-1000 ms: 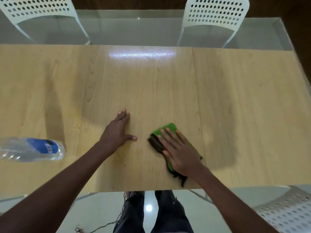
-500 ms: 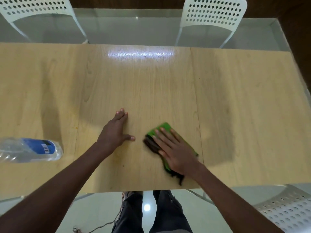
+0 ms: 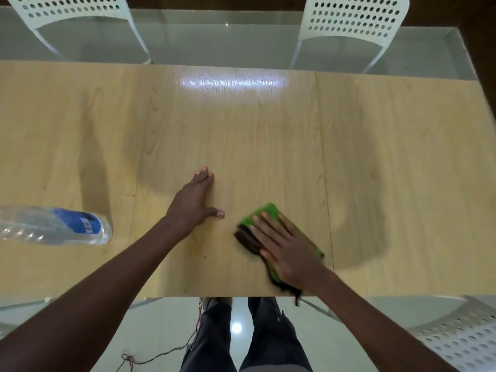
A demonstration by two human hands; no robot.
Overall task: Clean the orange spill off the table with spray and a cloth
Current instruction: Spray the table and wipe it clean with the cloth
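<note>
At the near edge of the surface [image 3: 402, 146], the right hand [image 3: 288, 249] lies flat on a green cloth [image 3: 264, 210], fingers [image 3: 268, 224] straight and slightly spread, pressing it down; a dark fringe hangs over the edge. Cloth looks soft, light and limp: judged best worked under a flat palm, or pinched at a corner to lift. Just left, the left hand [image 3: 194, 201] rests palm-down on the wood, fingers together, thumb out, holding nothing. Faint orange tint [image 3: 197, 244] shows on the wood near its wrist. Well to the left, 1 clear bottle [image 3: 56, 226] with a blue label lies on its side; probably light, rolls easily. Beyond, 2 white chairs [image 3: 351, 20].
</note>
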